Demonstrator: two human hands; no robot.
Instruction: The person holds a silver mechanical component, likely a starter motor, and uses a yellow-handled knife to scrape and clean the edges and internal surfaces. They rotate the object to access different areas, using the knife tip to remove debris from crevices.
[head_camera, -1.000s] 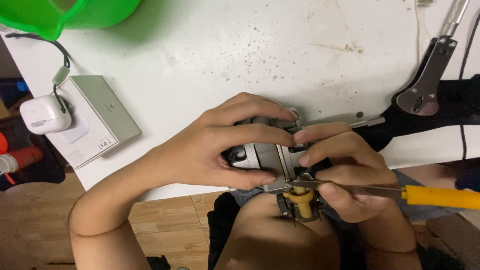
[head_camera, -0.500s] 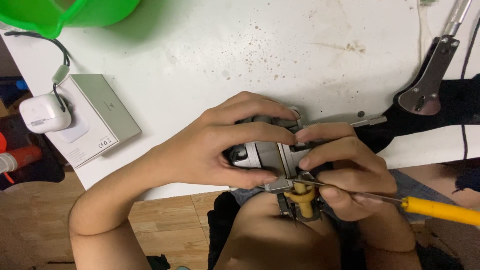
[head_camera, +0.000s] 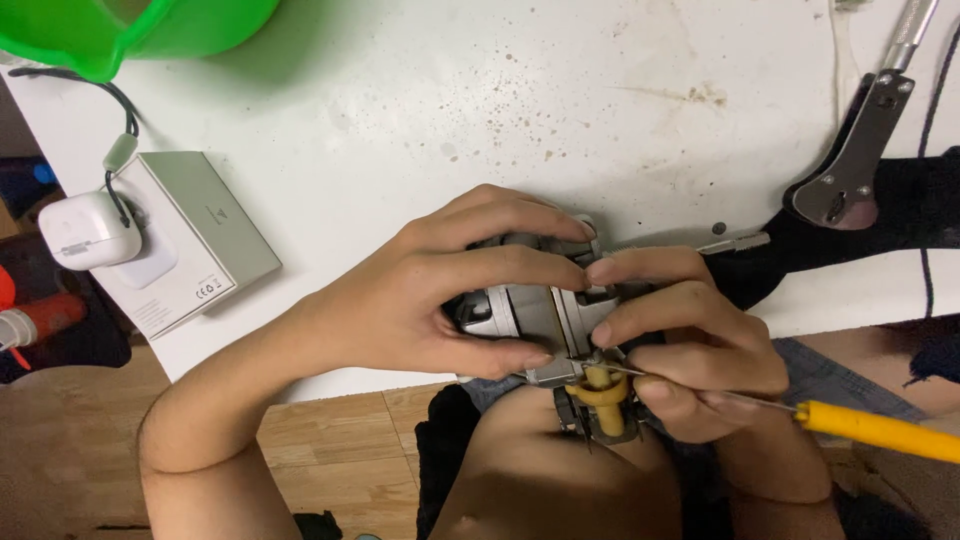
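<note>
While the left hand (head_camera: 420, 300) clamps the grey metal mechanism (head_camera: 530, 315) steady at the surface's (head_camera: 400, 130) near edge, the right hand (head_camera: 690, 340) pinches a yellow-handled screwdriver (head_camera: 880, 428), its tip probing the part.

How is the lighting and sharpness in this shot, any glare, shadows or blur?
Head view: light is even and fairly soft, with no strong glare on the white table; the green bucket throws a faint green-tinted shadow; the left hand, right hand and metal part look sharp; the yellow screwdriver handle is slightly soft near the edge.
</note>
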